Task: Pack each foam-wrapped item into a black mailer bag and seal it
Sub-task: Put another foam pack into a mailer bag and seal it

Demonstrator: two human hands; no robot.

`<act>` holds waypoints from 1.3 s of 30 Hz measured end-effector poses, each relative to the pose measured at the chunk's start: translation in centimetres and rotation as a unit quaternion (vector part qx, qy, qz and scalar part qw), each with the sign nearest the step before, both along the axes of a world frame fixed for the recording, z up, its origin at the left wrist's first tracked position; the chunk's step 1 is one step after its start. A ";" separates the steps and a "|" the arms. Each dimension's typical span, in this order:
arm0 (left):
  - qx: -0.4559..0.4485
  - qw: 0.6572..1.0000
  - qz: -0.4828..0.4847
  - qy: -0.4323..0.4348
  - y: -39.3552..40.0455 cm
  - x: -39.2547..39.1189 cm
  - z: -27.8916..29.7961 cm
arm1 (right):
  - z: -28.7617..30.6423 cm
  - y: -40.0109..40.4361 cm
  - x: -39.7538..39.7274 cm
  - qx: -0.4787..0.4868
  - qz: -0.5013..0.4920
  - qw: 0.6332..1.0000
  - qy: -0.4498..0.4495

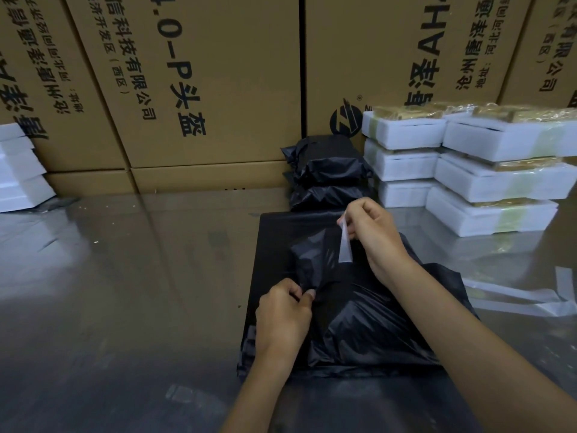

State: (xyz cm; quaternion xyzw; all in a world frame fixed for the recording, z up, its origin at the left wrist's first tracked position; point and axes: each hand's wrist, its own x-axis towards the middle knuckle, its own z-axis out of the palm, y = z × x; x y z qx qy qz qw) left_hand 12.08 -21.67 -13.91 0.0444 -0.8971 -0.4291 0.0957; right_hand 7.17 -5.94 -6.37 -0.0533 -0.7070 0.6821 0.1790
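A filled black mailer bag [368, 320] lies on a flat stack of empty black mailers [274, 239] in front of me. My left hand [282, 314] pinches the bag's flap at its near left side. My right hand [371, 232] pinches a clear release strip [345, 245] and holds it lifted off the flap's adhesive edge. Two sealed black bags [327, 170] are piled behind the stack. Foam-wrapped items [487, 170] banded with tape are stacked at the right.
Tall cardboard cartons [193, 82] wall off the back of the shiny metal table [125, 276]. More white foam pieces [18, 170] lean at the far left. Peeled clear strips [537, 295] lie on the table to the right of my arm.
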 end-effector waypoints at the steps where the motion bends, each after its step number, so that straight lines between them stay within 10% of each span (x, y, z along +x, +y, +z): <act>1: -0.020 1.000 -0.007 0.001 0.2 0.1 0.0 | 0.1 0.4 0.1 0.000 -0.014 1.000 -0.004; 11: -0.105 0.993 -0.053 -0.019 0.5 0.4 0.7 | 2.3 5.2 0.1 -0.157 -0.013 0.981 -0.114; 15: 0.033 0.978 -0.112 0.172 0.1 1.4 2.0 | 2.4 7.3 0.9 -0.216 0.003 0.973 -0.080; 18: 0.031 0.939 -0.218 0.263 1.1 2.8 3.2 | 2.1 8.5 1.7 -0.145 -0.009 0.988 -0.057; 30: -0.215 0.908 -0.331 0.145 7.4 0.4 7.6 | -0.5 11.9 4.9 0.254 -0.066 0.965 -0.006; 39: -0.143 0.903 -0.404 0.038 8.7 -2.6 9.8 | -4.2 15.7 6.9 0.452 -0.038 0.891 0.010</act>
